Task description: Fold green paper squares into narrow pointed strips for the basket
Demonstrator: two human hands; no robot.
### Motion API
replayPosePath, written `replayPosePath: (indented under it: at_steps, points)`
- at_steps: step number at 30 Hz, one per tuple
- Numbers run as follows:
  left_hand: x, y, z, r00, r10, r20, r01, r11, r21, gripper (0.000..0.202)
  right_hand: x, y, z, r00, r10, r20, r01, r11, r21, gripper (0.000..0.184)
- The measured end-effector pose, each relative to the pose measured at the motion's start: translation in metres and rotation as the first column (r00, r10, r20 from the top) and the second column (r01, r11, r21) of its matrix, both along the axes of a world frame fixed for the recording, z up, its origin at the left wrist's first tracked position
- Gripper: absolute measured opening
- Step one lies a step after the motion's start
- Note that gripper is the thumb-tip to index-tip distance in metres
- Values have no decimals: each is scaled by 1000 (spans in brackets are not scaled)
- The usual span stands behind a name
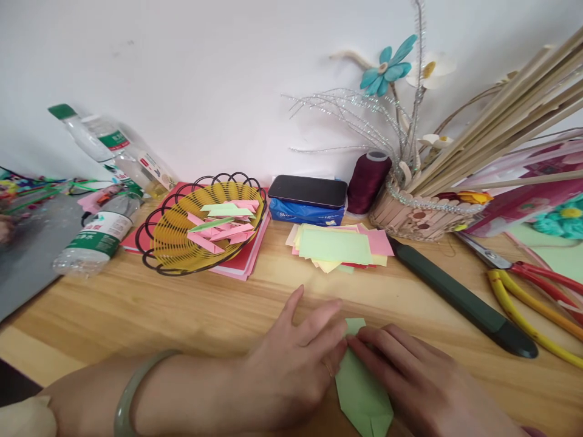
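Note:
A piece of folded green paper [363, 388] lies on the wooden table in front of me, its near end creased to angled corners. My left hand [303, 358] comes in from the left, its thumb and fingertips closed on the paper's left edge near the far end, with one finger lifted. Opposite it, my right hand [410, 370] presses its fingers together on the paper's right side. The fingertips of both hands almost meet there. Beyond them sits a stack of coloured paper slips [334, 246], a light green one on top.
A yellow basket [173, 237] holds folded pink and green pieces. Plastic bottles [98, 237] lie at left. A phone [307, 190] rests on a blue packet [305, 212] beside a maroon thread spool [368, 182]. At right are a dark green cutter [460, 294] and scissors [510, 303].

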State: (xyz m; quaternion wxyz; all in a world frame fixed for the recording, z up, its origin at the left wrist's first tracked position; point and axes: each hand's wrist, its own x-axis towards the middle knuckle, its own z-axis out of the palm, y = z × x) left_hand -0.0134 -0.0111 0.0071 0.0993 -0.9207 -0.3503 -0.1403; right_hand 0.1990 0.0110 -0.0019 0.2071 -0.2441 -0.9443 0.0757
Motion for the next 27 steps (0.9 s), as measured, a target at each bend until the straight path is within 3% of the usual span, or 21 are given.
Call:
replayPosePath:
  at_steps: [11,16,20,24,27]
  points:
    - [4,2,4,999,5,48,-1,996,-85,20,-7,11,18,986,-59,157,76,992,-99,32]
    - [2,3,-1,998,9,61,-4,996,-86,18,-9,15,20,989,-103,107,116,985,-125,31]
    - [0,4,-1,998,-2,61,8,996,-90,20,-6,17,17,990,-81,119,88,995,-52,31]
    - [-1,4,0,996,-29,79,36,995,-90,20,0,20,17,975,-218,40,218,976,-16,31]
    - [-2,4,-1,991,-39,126,52,994,-101,21,2,18,19,933,-358,-33,348,922,-170,21]
